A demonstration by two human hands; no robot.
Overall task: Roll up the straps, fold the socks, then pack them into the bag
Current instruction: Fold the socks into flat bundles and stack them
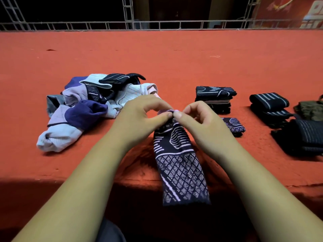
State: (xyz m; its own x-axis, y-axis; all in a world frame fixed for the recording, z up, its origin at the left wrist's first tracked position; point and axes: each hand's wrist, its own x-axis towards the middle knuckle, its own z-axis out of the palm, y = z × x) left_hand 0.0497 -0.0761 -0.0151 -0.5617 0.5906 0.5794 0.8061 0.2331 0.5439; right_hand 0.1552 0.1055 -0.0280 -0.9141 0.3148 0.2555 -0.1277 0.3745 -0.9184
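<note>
1. Red-orange carpeted platform fills most of the view, its near edge running across the lower part, dark shadow below.
2. Along the far edge: grey metal truss railing with darkness behind; a red patterned backdrop past the far right corner, its markings too blurred to read.
3. No brand, label or legible writing on any item.
4. Left hand and right hand meet near the middle of the near edge, thumb and forefinger of each pinched on the top end of a dark patterned sock; remaining fingers curled loosely.
5. Sock lies lengthwise toward the viewer, its lower end hanging over the near edge.
6. Loose heap of unfolded socks, lavender, purple and dark, toward the left.
7. Stack of folded dark socks just right of the hands, and one more folded sock nearer the edge.
8. Rolled black straps with grey stripes farther right, more dark strapping near the right edge.
9. Olive-green bag at the right edge, partly cut off.
</note>
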